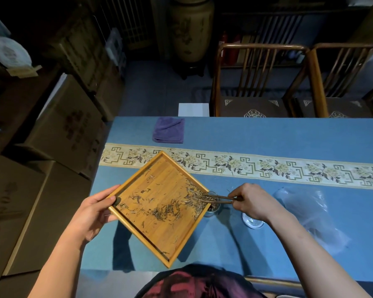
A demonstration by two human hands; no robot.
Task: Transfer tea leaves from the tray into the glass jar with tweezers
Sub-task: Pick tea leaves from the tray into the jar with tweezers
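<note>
My left hand [95, 211] grips the left corner of a square bamboo tray [151, 237], lifted off the table and turned like a diamond. Dry tea leaves [168, 209] lie scattered on it, bunched toward its right corner. That corner hangs over a glass jar [213, 208], mostly hidden, with dark leaves inside. My right hand [252, 201] pinches dark wooden tweezers [224, 198], whose tips rest in the leaf pile at the tray's right corner.
A blue table with a floral runner [267, 166] holds a folded purple cloth [168, 130], a glass lid [251, 222] by my right wrist and a clear plastic bag [310, 214]. Cardboard boxes [52, 168] stand at the left, wooden chairs [256, 82] beyond.
</note>
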